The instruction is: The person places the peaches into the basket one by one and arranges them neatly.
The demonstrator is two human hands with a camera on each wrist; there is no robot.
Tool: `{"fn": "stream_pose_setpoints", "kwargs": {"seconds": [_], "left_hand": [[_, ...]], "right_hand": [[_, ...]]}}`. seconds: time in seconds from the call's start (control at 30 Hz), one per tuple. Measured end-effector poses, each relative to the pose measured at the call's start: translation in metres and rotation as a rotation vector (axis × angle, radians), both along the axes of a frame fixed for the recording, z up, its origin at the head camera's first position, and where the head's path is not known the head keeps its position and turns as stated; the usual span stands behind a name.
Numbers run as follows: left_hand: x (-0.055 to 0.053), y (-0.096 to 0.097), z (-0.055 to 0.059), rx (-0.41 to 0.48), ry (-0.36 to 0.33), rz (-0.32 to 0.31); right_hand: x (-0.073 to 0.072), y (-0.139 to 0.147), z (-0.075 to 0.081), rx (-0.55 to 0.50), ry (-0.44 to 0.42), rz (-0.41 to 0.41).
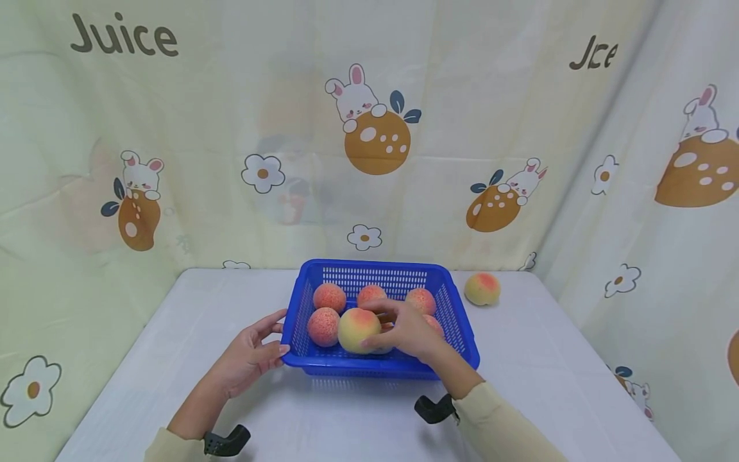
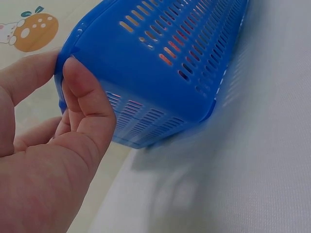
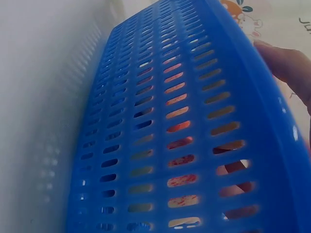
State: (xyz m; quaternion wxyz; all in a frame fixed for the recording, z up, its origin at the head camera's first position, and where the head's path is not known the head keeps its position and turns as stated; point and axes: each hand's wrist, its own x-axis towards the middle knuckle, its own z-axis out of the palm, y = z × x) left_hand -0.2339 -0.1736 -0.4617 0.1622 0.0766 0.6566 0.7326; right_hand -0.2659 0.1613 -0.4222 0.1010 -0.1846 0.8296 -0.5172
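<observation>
A blue plastic basket (image 1: 375,364) with slotted walls stands on the table. Several reddish, speckled round fruits (image 1: 323,327) lie inside it. My left hand (image 1: 248,359) grips the basket's left rim between thumb and fingers; the left wrist view shows the thumb (image 2: 85,85) against the outer wall. Inside the basket, toward the front, my right hand (image 1: 411,328) holds a yellow peach (image 1: 353,330) with a red blush. That hand partly covers the fruits on the right. In the right wrist view the basket wall (image 3: 146,111) hides most of the hand.
Another yellow peach (image 1: 482,290) with a red top sits on the white table (image 1: 323,417), just right of the basket's back corner. A curtain (image 1: 231,218) printed with rabbits, fruit and flowers hangs behind the table and along its sides.
</observation>
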Motion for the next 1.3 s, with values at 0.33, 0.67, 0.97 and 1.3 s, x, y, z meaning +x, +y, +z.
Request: {"fn": "stream_pose_setpoints", "kwargs": {"seconds": [0.33,0.67,0.97,1.3], "left_hand": [[0.0007,0.0006,0.0021,-0.008,-0.005,0.003],[0.0014,0.0001,0.0023,-0.006,-0.011,-0.001],[-0.0002,-0.0004,0.0004,-0.012,-0.011,0.002],[-0.0004,-0.0011,-0.0009,-0.010,-0.027,0.007]], "right_hand": [[-0.0060,-0.0020,-0.0030,0.013,-0.002,0.095],[-0.0042,-0.0019,-0.0047,0.043,0.047,0.123],[-0.0017,-0.0052,-0.0024,0.100,0.093,0.136],[-0.0043,-0.0085,-0.0066,0.157,0.125,0.152]]}}
